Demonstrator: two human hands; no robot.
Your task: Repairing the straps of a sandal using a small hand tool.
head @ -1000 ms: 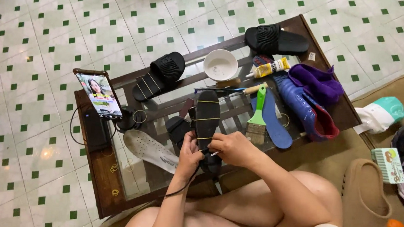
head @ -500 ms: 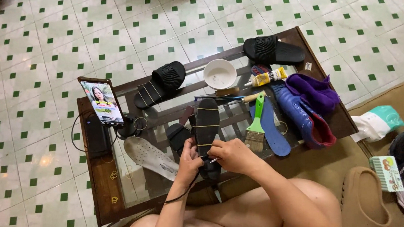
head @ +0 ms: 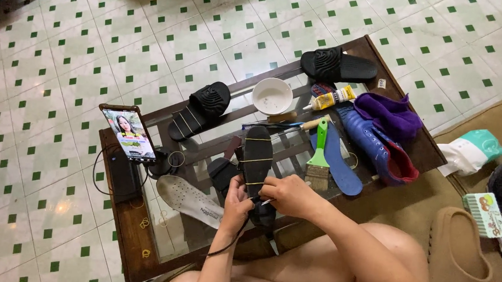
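The fingers of the left hand (head: 236,202) pinch a thin black cord (head: 233,240) at the near end of a black sandal (head: 256,174), and the cord hangs down past that wrist. The fingers of the right hand (head: 287,195) curl over the same end, gripping a thin light-coloured tool against it; its tip cannot be made out. The sandal lies sole up on the glass-topped wooden table (head: 132,236), bound crosswise by several yellow rubber bands (head: 256,160). Just right of it rests a green-handled brush (head: 319,159) beside a blue insole (head: 337,165). A white insole (head: 191,198) lies to the left, near a propped phone (head: 128,132). A white bowl (head: 272,95) stands farther back.
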